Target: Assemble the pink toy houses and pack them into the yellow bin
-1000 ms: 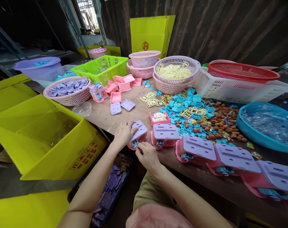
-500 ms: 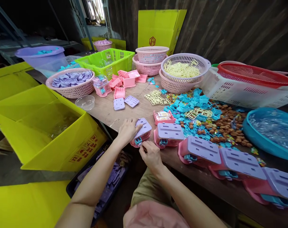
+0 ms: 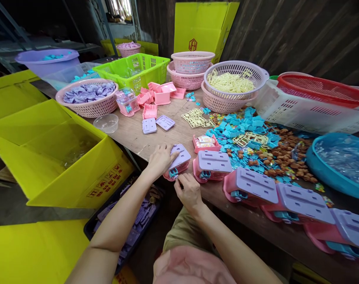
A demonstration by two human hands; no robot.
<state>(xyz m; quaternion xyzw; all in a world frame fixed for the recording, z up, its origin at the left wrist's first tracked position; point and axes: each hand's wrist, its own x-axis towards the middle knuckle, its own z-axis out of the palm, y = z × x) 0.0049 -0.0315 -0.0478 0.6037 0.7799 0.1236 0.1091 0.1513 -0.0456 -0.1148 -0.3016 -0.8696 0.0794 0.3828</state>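
At the table's front edge stands a small pink toy box with a purple lid (image 3: 181,155). My left hand (image 3: 160,161) wraps its left side, thumb on the lid. A blue piece (image 3: 173,172) sits on the box's near end. My right hand (image 3: 189,190) is closed in a pinch at that end, just by the blue piece; what its fingertips hold, if anything, is too small to make out. Right beside it begins a row of similar lidded toy boxes (image 3: 214,162) along the edge. Behind them lies an open pink tray (image 3: 207,143) with wrapped packets in it.
Purple panels (image 3: 165,122) and pink box shells (image 3: 161,97) lie farther back. Blue parts (image 3: 244,127) and brown figures (image 3: 288,154) are heaped at the right, near a blue basin (image 3: 339,165). A yellow carton (image 3: 64,157) stands left; a dark crate (image 3: 135,232) sits below.
The camera view has shifted slightly. Both hands stay at the same toy box, and the things on the table keep their places.
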